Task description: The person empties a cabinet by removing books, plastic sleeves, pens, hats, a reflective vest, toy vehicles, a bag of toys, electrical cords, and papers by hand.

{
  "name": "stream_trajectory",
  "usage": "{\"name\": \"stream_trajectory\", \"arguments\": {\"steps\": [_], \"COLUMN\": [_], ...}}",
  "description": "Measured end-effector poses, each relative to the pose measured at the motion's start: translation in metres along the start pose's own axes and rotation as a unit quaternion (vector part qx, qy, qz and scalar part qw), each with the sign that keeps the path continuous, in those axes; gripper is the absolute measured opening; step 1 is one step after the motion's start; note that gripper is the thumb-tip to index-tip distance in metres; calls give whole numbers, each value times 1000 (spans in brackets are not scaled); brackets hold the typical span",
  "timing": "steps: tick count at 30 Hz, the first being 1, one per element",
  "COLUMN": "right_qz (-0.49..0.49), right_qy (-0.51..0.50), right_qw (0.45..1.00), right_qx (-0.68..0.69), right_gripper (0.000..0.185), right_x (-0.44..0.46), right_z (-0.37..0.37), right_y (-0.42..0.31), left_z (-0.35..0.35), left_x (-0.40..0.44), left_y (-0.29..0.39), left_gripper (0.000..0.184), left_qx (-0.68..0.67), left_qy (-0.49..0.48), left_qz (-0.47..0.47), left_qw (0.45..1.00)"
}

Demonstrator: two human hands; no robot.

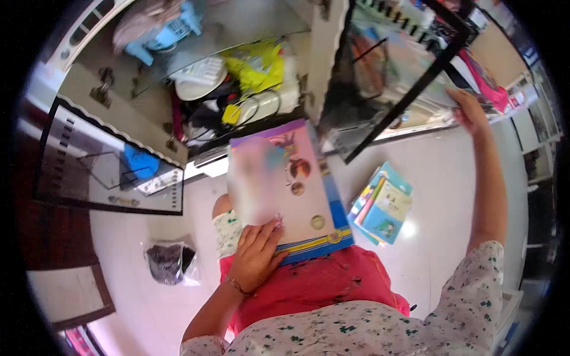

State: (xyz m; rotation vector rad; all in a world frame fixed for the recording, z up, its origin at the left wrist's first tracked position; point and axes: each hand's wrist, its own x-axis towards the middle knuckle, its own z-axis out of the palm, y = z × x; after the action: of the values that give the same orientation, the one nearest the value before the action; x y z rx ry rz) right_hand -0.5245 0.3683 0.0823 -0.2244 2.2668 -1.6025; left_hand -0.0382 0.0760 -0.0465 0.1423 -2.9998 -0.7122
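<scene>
Nearest the camera is the white patterned shirt (356, 326), with the red cloth (332, 279) over the lap beyond it. At far left, the black-framed glass door (107, 178) stands swung out, its lower edge over the floor (202, 320). Below it, the clear bag (169, 263) of dark material sits on the floor, with a strip of floor between it and the legs. In the cabinet's lower compartment, the yellow bag (258, 68) and a white item (202, 77) crowd together with dark things too jumbled to name. The left hand (258, 249) lies on the lower left of the large books (309, 202), its fingers extended and close together, the thumb apart. The books rest in a stack on the lap, their far end near the cabinet's front edge; a blurred patch hides part of the top cover. To their right, with floor between, the small booklets (386, 207) lie overlapping at uneven angles. Above these, the right-hand glass door (386, 98) juts out, its reflections confusing what is behind. At far right, the right hand (469, 110) reaches to clear material by the cabinet, index finger extended, the others bent; whether it pinches anything cannot be told.
</scene>
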Motion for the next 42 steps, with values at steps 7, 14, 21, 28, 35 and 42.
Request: {"name": "stream_trajectory", "arguments": {"steps": [7,14,21,28,35,42], "right_qz": [-221,-6,-144,-38,-94,158], "right_qy": [311,-166,-342,-320,-419,-289], "right_qw": [899,986,915,946,877,910], "right_qx": [-217,-20,-159,-32,-214,253], "right_gripper": [32,23,33,42,84,39], "right_x": [-42,-185,-204,-214,-242,-225], "right_z": [14,156,222,239,262,269], "right_y": [45,43,47,69,54,107], "left_z": [-17,-15,-15,-56,-50,-53], "left_x": [8,1,-7,-3,30,59], "left_y": [-7,-20,-27,16,52,25], "left_gripper": [66,62,35,14,30,34], "left_qx": [51,62,127,-231,-703,-551], "left_qy": [6,22,78,87,84,55], "left_qz": [-86,-63,28,-25,-44,208], "left_qw": [995,996,988,969,705,806]}}
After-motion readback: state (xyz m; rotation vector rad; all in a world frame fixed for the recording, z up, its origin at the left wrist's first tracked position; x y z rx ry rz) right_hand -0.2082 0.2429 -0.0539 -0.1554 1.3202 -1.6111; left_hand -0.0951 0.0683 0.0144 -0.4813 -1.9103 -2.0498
